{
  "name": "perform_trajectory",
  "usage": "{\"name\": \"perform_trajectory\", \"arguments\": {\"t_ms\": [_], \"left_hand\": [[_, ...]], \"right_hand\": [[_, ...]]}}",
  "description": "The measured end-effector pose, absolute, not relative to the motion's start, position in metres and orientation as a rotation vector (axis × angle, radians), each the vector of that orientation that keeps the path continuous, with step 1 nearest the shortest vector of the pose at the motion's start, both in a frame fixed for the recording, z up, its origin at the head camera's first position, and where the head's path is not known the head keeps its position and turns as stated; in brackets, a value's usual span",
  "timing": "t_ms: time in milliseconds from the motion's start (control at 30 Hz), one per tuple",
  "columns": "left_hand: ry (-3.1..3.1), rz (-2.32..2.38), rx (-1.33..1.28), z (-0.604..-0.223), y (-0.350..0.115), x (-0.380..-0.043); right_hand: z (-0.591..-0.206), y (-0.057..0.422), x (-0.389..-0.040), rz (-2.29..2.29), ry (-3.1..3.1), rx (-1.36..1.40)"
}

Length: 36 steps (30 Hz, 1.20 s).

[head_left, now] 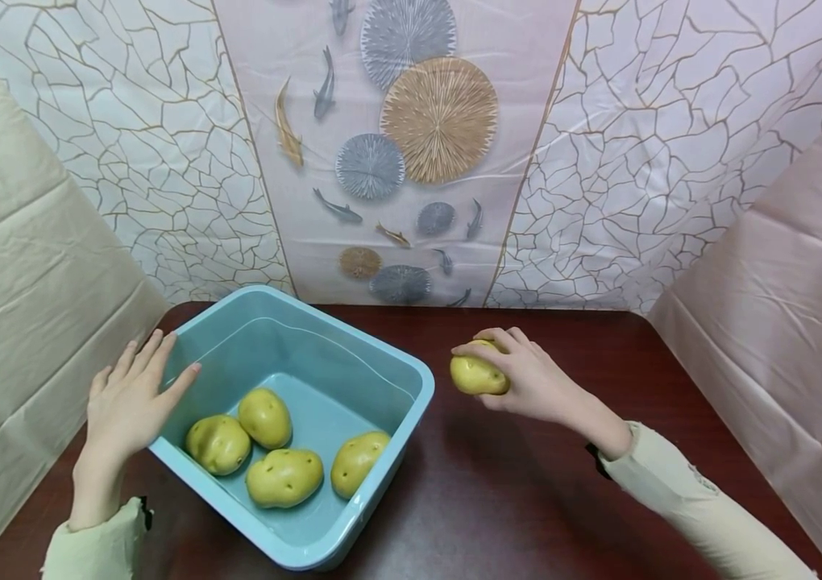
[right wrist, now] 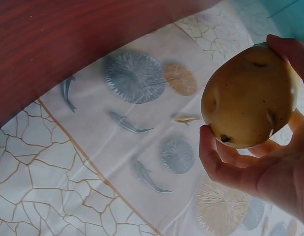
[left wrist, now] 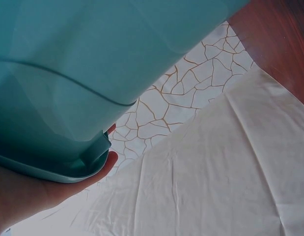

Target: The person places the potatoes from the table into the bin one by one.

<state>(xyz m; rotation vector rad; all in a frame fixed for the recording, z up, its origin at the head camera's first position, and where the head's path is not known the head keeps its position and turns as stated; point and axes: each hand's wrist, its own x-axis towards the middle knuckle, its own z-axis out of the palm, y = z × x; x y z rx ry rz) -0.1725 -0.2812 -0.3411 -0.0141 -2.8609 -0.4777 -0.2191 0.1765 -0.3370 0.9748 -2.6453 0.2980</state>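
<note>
My right hand point(head_left: 527, 379) grips a yellow potato point(head_left: 478, 375), held above the table to the right of the blue bin. In the right wrist view the potato point(right wrist: 250, 98) shows dark dimples, with thumb and fingers curled round it. My left hand point(head_left: 128, 395) lies with spread, straight fingers over the left rim of the bin point(head_left: 421, 387). From the left wrist, the hand point(left wrist: 48, 194) is seen against the bin's rim point(left wrist: 68, 177). Inside the bin are several more potatoes: one at the left point(head_left: 218, 445), others beside it, and one by the right wall point(head_left: 359, 463).
The dark red table point(head_left: 563, 499) runs under the bin and out to the right. Behind it hangs a patterned cloth point(head_left: 396, 225) with fish and round motifs. Plain cloth walls slope in at the left point(head_left: 26, 322) and right point(head_left: 795, 258).
</note>
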Motion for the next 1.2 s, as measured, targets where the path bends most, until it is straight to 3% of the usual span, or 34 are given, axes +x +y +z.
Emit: {"name": "perform_trajectory", "arguments": {"t_ms": [1200], "left_hand": [[-2.869, -0.47, -0.01, -0.34, -0.281, -0.172]], "right_hand": [[-0.294, 0.149, -0.196, 0.309, -2.469, 1.234]]}}
